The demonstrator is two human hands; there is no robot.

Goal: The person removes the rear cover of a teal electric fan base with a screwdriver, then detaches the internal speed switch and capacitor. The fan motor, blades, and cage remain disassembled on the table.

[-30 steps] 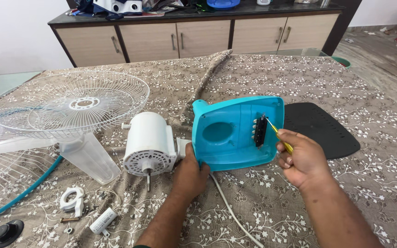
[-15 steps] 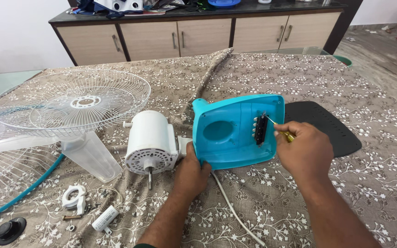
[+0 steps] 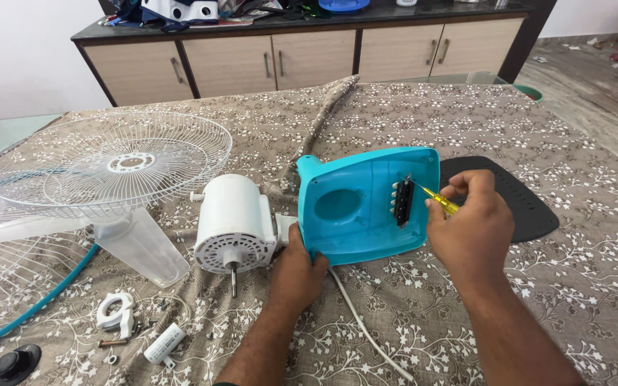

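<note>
Your turquoise fan base shell (image 3: 355, 214) stands tilted on its edge on the patterned cloth (image 3: 466, 121), just right of the white motor (image 3: 234, 223), hollow inside facing you, long axis running left to right. Your left hand (image 3: 296, 271) clamps its lower left corner. Your right hand (image 3: 470, 221) pinches a yellow-handled screwdriver (image 3: 439, 201), tip pointing up-left at the black switch block (image 3: 403, 201).

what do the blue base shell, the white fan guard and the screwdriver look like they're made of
Blue base shell: looks like moulded plastic, smooth with a soft sheen and ribbed inner walls. White fan guard: thin wires, probably metal coated white, though the look leaves it open. Screwdriver: a slim shaft, likely metal, with a translucent yellow handle that seems plastic.
</note>
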